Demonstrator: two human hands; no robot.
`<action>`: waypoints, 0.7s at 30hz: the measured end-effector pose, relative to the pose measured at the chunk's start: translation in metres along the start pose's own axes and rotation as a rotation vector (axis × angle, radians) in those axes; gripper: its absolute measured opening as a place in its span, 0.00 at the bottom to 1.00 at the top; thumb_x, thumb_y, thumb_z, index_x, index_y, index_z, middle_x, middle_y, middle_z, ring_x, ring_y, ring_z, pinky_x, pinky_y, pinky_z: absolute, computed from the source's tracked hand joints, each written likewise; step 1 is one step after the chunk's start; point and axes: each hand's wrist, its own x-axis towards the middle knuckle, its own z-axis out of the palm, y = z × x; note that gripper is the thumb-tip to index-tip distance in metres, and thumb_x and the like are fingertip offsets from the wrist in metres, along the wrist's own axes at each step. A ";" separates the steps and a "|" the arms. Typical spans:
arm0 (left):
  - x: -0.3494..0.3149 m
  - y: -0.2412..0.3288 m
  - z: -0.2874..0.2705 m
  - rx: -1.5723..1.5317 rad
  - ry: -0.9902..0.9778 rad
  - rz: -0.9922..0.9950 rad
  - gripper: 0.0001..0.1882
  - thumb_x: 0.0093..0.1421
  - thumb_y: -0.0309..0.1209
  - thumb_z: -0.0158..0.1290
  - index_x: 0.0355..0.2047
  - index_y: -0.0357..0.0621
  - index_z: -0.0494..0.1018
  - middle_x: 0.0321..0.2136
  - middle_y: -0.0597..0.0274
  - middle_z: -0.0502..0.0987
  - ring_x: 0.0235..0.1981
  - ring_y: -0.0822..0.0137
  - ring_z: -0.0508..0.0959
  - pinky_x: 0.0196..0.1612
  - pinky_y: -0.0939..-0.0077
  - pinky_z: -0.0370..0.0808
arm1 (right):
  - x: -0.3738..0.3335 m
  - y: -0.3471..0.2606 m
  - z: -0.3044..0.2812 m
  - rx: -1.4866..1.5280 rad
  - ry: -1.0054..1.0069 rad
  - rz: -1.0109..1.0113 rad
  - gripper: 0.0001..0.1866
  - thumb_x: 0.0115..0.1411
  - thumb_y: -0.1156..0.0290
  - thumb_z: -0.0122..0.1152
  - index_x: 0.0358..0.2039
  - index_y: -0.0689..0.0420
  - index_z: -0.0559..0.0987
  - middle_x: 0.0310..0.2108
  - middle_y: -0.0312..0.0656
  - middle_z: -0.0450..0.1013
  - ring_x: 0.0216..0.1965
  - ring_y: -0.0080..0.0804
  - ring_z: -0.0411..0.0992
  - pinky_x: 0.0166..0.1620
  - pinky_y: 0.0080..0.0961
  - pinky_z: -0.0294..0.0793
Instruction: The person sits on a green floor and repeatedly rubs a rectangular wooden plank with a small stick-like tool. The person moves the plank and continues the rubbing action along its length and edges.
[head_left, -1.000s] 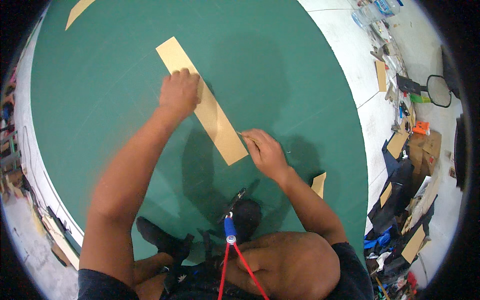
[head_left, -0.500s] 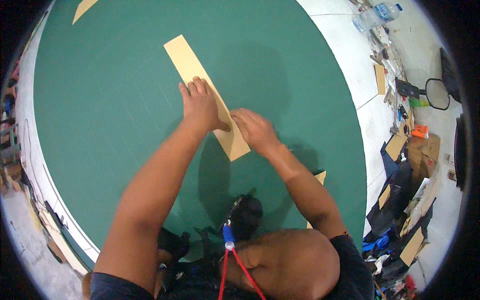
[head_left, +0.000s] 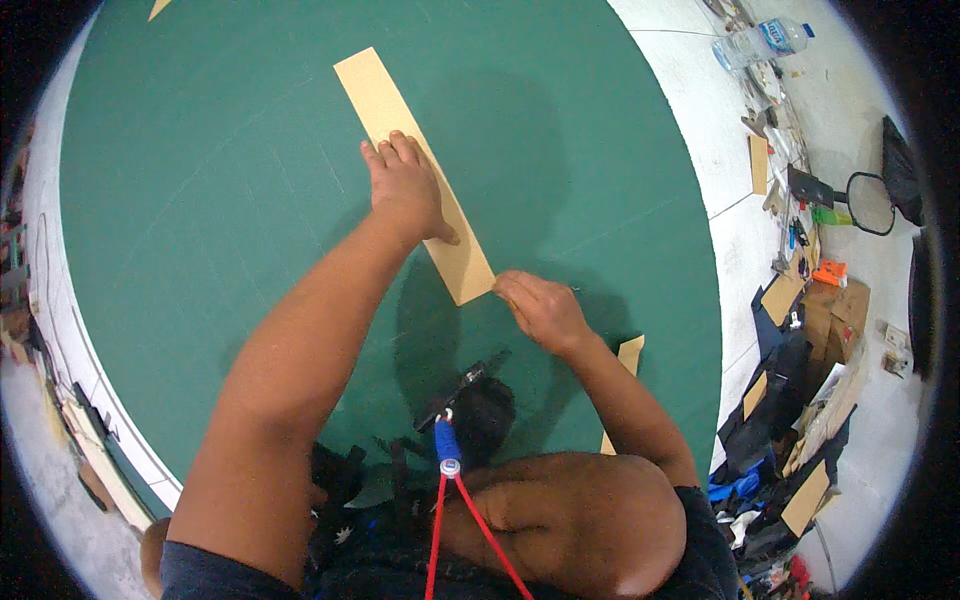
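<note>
A long tan strip of board (head_left: 373, 92) lies slantwise on a dark green sheet (head_left: 600, 150) marked with faint pale lines. Pressed down on the strip's middle is my left hand (head_left: 405, 190), fingers forward and the thumb stretched toward its right edge. My right hand (head_left: 543, 307) is closed in a pinch at the strip's near right corner, its fingertips touching or almost touching the edge. Whatever it pinches is hidden by the fingers.
A second tan piece (head_left: 622, 375) lies partly beneath my right forearm. Right of the sheet are a water bottle (head_left: 765, 43), a round-framed black object (head_left: 870, 203), an orange item (head_left: 829, 273) and piled scraps. A cord (head_left: 450, 465) hangs over my bent knee (head_left: 580, 510).
My right hand has slid nearer along the strip's right edge to its near corner. The left hand stays pressed on the strip. The whole view has shifted slightly.
</note>
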 end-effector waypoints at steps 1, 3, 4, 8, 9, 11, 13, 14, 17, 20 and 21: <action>0.000 -0.001 0.001 -0.005 0.011 0.003 0.84 0.29 0.73 0.71 0.70 0.19 0.47 0.70 0.28 0.52 0.72 0.35 0.56 0.71 0.30 0.48 | -0.003 -0.001 0.001 -0.002 0.014 0.000 0.14 0.61 0.74 0.59 0.49 0.54 0.78 0.49 0.45 0.78 0.45 0.48 0.79 0.46 0.40 0.82; 0.000 0.000 -0.002 -0.008 -0.011 0.000 0.84 0.29 0.73 0.71 0.70 0.19 0.47 0.71 0.28 0.52 0.72 0.36 0.56 0.71 0.30 0.48 | -0.010 -0.001 0.001 -0.011 0.041 0.000 0.08 0.63 0.73 0.64 0.43 0.56 0.79 0.44 0.45 0.79 0.40 0.47 0.80 0.41 0.38 0.83; 0.000 -0.001 -0.003 -0.009 -0.022 -0.001 0.84 0.29 0.73 0.71 0.70 0.20 0.47 0.71 0.29 0.52 0.72 0.36 0.55 0.71 0.30 0.48 | -0.010 0.001 0.003 -0.013 0.056 -0.012 0.08 0.63 0.73 0.64 0.43 0.55 0.79 0.44 0.45 0.79 0.40 0.46 0.80 0.40 0.38 0.83; 0.000 -0.003 0.001 -0.045 0.001 -0.017 0.83 0.30 0.71 0.72 0.71 0.21 0.47 0.71 0.30 0.51 0.73 0.37 0.55 0.72 0.31 0.47 | -0.004 -0.002 0.000 -0.014 0.039 0.010 0.08 0.63 0.73 0.63 0.43 0.55 0.79 0.43 0.43 0.79 0.38 0.46 0.80 0.39 0.38 0.82; -0.001 -0.003 0.002 -0.052 0.007 -0.017 0.82 0.30 0.71 0.72 0.71 0.22 0.47 0.72 0.31 0.51 0.73 0.37 0.54 0.72 0.31 0.46 | -0.001 -0.002 0.000 -0.013 0.019 0.029 0.07 0.64 0.73 0.63 0.43 0.55 0.79 0.43 0.42 0.79 0.38 0.45 0.80 0.39 0.38 0.82; -0.003 -0.004 0.003 -0.067 0.009 -0.020 0.81 0.31 0.70 0.72 0.72 0.23 0.47 0.72 0.32 0.50 0.74 0.38 0.53 0.73 0.32 0.46 | 0.004 -0.004 -0.003 0.017 0.014 0.029 0.07 0.64 0.72 0.63 0.43 0.55 0.79 0.43 0.41 0.79 0.38 0.45 0.80 0.39 0.38 0.82; -0.002 -0.006 0.003 -0.081 -0.003 -0.026 0.82 0.31 0.70 0.71 0.72 0.23 0.46 0.73 0.33 0.50 0.74 0.39 0.52 0.73 0.32 0.45 | 0.018 -0.002 -0.002 0.033 0.025 0.010 0.09 0.65 0.71 0.60 0.45 0.54 0.79 0.44 0.41 0.79 0.40 0.46 0.80 0.41 0.39 0.82; -0.001 -0.004 0.003 -0.096 0.013 -0.019 0.83 0.30 0.71 0.72 0.72 0.23 0.46 0.73 0.33 0.49 0.75 0.39 0.51 0.73 0.31 0.45 | 0.031 0.005 0.002 0.028 0.035 0.001 0.11 0.66 0.70 0.58 0.48 0.53 0.79 0.45 0.42 0.79 0.42 0.46 0.80 0.43 0.41 0.81; 0.000 -0.004 0.005 -0.130 0.034 -0.011 0.87 0.26 0.73 0.72 0.72 0.23 0.44 0.74 0.33 0.47 0.75 0.40 0.49 0.73 0.30 0.41 | 0.067 0.012 0.003 0.100 0.182 0.006 0.10 0.68 0.70 0.57 0.47 0.55 0.80 0.44 0.42 0.79 0.41 0.46 0.79 0.43 0.38 0.81; -0.006 -0.018 0.028 -0.197 0.188 0.062 0.82 0.34 0.77 0.66 0.73 0.26 0.44 0.73 0.34 0.48 0.76 0.40 0.49 0.73 0.31 0.39 | 0.080 0.004 -0.007 0.235 0.310 0.118 0.11 0.69 0.67 0.54 0.47 0.56 0.80 0.45 0.44 0.80 0.43 0.47 0.79 0.47 0.40 0.80; -0.008 -0.025 0.036 -0.230 0.234 0.066 0.78 0.39 0.77 0.62 0.73 0.27 0.45 0.73 0.34 0.49 0.76 0.41 0.49 0.73 0.31 0.38 | 0.078 0.004 -0.011 0.279 0.338 0.175 0.13 0.70 0.66 0.53 0.48 0.56 0.81 0.46 0.45 0.80 0.46 0.47 0.79 0.49 0.42 0.79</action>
